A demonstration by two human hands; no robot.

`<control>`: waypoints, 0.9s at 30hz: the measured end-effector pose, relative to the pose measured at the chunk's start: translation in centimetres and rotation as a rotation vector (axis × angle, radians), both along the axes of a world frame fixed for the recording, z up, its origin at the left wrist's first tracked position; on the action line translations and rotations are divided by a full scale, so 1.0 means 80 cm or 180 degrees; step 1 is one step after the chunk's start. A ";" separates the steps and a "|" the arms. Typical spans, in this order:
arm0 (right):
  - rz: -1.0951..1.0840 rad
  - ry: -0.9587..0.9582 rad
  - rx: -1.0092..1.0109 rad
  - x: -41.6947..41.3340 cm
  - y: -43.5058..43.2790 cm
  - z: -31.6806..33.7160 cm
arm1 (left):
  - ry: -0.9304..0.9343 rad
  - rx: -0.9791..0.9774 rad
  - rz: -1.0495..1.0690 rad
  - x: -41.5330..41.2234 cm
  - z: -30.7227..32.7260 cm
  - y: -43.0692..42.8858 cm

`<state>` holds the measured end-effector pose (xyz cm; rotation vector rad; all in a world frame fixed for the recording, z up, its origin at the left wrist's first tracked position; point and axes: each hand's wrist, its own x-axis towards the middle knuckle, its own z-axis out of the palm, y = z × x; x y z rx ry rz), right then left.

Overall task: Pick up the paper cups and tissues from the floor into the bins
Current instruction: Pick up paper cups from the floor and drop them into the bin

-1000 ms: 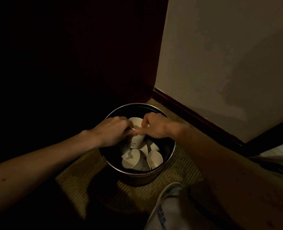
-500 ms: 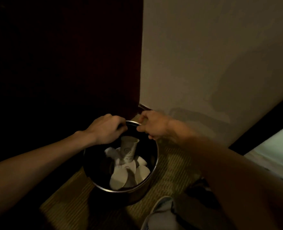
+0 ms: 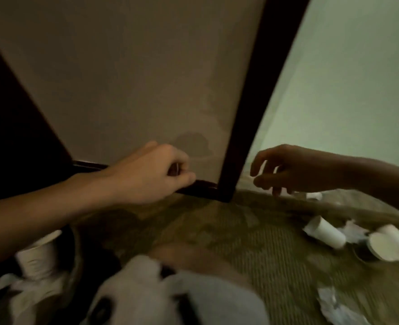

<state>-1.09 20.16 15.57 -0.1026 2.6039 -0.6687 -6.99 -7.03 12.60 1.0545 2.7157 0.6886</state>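
Left hand: the left hand (image 3: 151, 174) hangs in front of the dark skirting board (image 3: 205, 185) at the foot of the beige wall (image 3: 135, 78); its grip is together, fingers curled into the palm with the thumb against them, nothing visible inside
Right hand: the right hand (image 3: 294, 170) hovers over the floor, past the dark wooden door frame (image 3: 252, 102); its grip is apart, fingers loosely bent and spread, holding nothing
Cups on floor: a white paper cup lying on its side (image 3: 325, 232) and a second white paper cup with its mouth toward the camera (image 3: 390, 245) rest on the olive ribbed carpet (image 3: 252, 254), below the right forearm; a smaller white cup (image 3: 314, 195) lies farther back, just under the right hand
Tissues on floor: a crumpled white tissue (image 3: 355, 231) sits between the two nearer cups; another crumpled white tissue (image 3: 334, 306) lies near the bottom right corner
Bin: the dark round bin (image 3: 76, 259) is at lower left, blurred, under the left forearm; inside it an upright white paper cup (image 3: 38, 254) stands above white crumpled paper (image 3: 18, 289)
Foreground: a blurred pale grey shape (image 3: 170, 296) fills the bottom centre; I cannot tell what it is
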 end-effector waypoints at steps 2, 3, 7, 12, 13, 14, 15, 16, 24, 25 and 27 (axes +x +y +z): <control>-0.0196 -0.0072 0.0087 0.018 0.056 -0.042 | -0.0340 -0.0072 -0.0281 -0.006 -0.046 0.066; -0.0293 -0.0114 0.0090 0.025 0.081 -0.067 | -0.0478 -0.0121 -0.0380 -0.008 -0.073 0.098; -0.0818 -0.0227 0.0123 0.056 0.169 -0.172 | -0.0879 -0.0210 -0.0629 -0.003 -0.174 0.211; -0.1699 -0.0322 0.0253 0.118 0.261 -0.276 | -0.1268 -0.0408 -0.1010 0.017 -0.247 0.324; -0.1848 -0.0270 0.0332 0.129 0.275 -0.291 | -0.1297 -0.0448 -0.1061 0.020 -0.258 0.343; -0.1975 -0.0188 0.0440 0.138 0.288 -0.305 | -0.1321 -0.0483 -0.1103 0.023 -0.268 0.360; -0.2086 -0.0087 0.0565 0.145 0.298 -0.318 | -0.1348 -0.0515 -0.1129 0.024 -0.277 0.377; -0.2176 0.0025 0.0683 0.150 0.306 -0.329 | -0.1395 -0.0541 -0.1136 0.025 -0.286 0.393; -0.2247 0.0229 0.0728 0.162 0.334 -0.388 | -0.2028 -0.0500 -0.0829 0.033 -0.350 0.506; -0.2208 0.0274 0.0776 0.163 0.337 -0.393 | -0.2109 -0.0453 -0.0754 0.032 -0.357 0.515; -0.2131 0.0359 0.0856 0.164 0.345 -0.400 | -0.2205 -0.0350 -0.0619 0.031 -0.372 0.528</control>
